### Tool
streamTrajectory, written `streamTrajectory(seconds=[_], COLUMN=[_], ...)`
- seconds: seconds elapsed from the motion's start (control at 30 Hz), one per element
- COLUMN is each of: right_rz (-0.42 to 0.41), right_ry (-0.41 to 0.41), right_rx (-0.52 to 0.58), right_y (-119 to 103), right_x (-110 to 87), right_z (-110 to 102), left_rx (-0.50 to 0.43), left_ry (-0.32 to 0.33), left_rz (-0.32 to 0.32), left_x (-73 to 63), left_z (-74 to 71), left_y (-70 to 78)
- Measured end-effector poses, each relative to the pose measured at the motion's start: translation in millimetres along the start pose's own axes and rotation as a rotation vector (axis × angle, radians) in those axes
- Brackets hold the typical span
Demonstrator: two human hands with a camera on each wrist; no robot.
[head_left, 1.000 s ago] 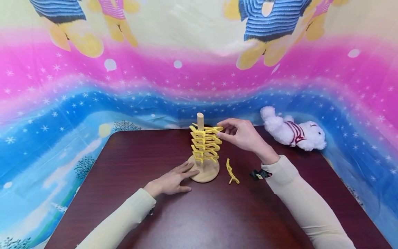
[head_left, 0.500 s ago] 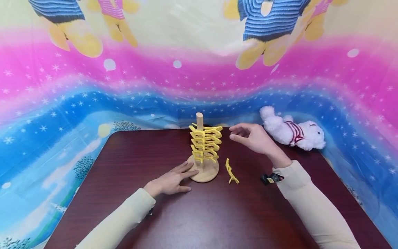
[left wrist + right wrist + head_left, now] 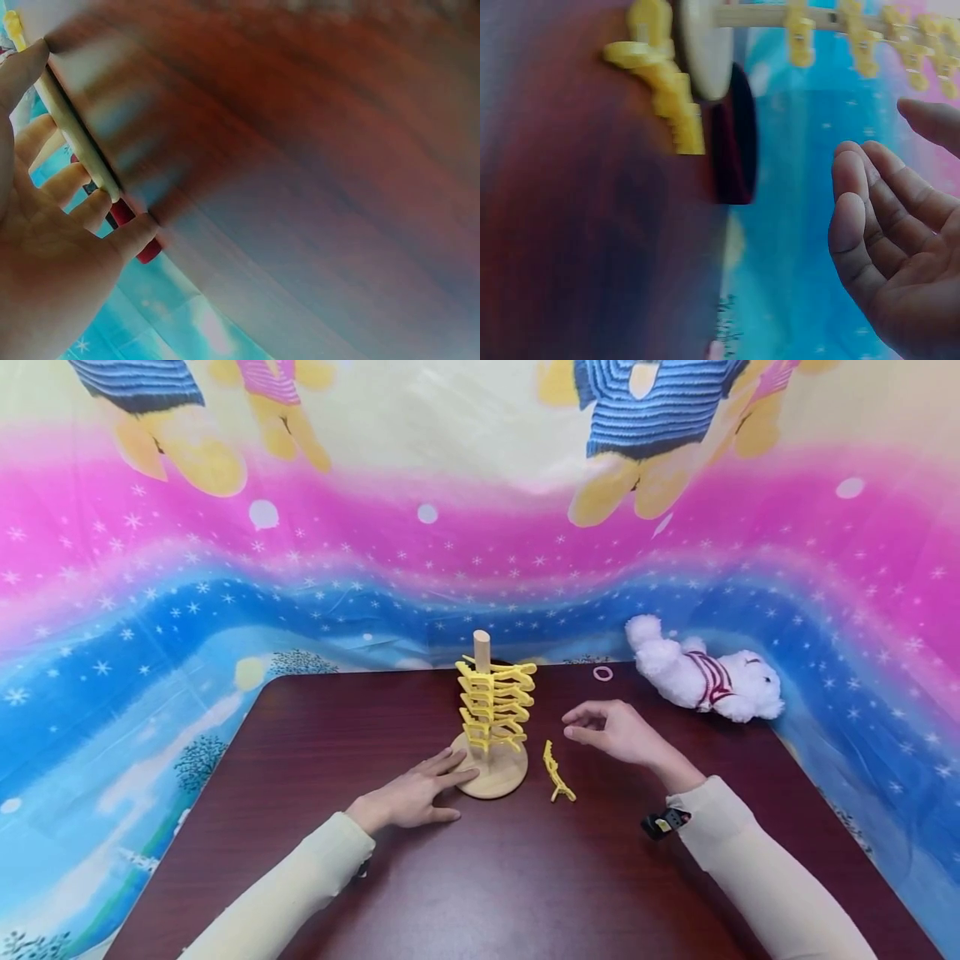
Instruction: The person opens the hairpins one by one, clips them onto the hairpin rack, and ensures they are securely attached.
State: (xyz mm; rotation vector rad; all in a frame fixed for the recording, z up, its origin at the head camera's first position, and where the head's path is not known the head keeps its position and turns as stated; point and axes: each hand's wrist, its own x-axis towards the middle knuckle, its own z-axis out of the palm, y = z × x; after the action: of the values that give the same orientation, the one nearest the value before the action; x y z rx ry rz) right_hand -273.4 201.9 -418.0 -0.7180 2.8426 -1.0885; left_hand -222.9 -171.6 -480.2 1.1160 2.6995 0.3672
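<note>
In the head view a wooden stand (image 3: 481, 649) rises upright from a round base (image 3: 501, 782). Several yellow hair clips (image 3: 512, 698) are clipped on its post, one above another. My left hand (image 3: 408, 789) lies with fingers spread, its fingertips on the left side of the base. Another yellow hair clip (image 3: 558, 772) lies on the table right of the base; the right wrist view shows this loose hair clip (image 3: 667, 82) up close. Above the table, right of that clip, hovers my right hand (image 3: 615, 732), fingers loosely bent and nothing between them.
A white plush toy (image 3: 705, 677) lies on its side at the table's back right. A small pink ring (image 3: 603, 673) sits near the back edge. Behind the stand is a dark red and black object (image 3: 735, 142), partly hidden. Printed cloth (image 3: 360, 543) hangs behind the table.
My right hand has let go of the top hair clip on the post and moved right, then down toward the table, uncovering the pink ring. My left hand stays on the base.
</note>
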Motion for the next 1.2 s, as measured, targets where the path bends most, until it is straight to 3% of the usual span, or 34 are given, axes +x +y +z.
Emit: streamTrajectory(seconds=[0.33,0.6,0.9,1.2], right_rz=[0.029,0.074,0.145,0.196], right_ry=[-0.171,-0.254,-0.286,-0.255], right_rx=[0.013,-0.042,-0.116,-0.143], right_y=[18,21,21,23], right_x=[-7.5,-11.4,-11.9,-13.5], right_z=[30,43,53,44], left_rx=[0.01,0.011,0.018,0.02], left_ry=[-0.003,-0.004,-0.012,0.0], left_rz=[0.004,0.002,-0.008,0.002], left_x=[0.3,0.3,0.9,1.5], left_z=[0.0,2.4,3.0,3.2], left_y=[-0.9,-2.2,-3.3,-3.9])
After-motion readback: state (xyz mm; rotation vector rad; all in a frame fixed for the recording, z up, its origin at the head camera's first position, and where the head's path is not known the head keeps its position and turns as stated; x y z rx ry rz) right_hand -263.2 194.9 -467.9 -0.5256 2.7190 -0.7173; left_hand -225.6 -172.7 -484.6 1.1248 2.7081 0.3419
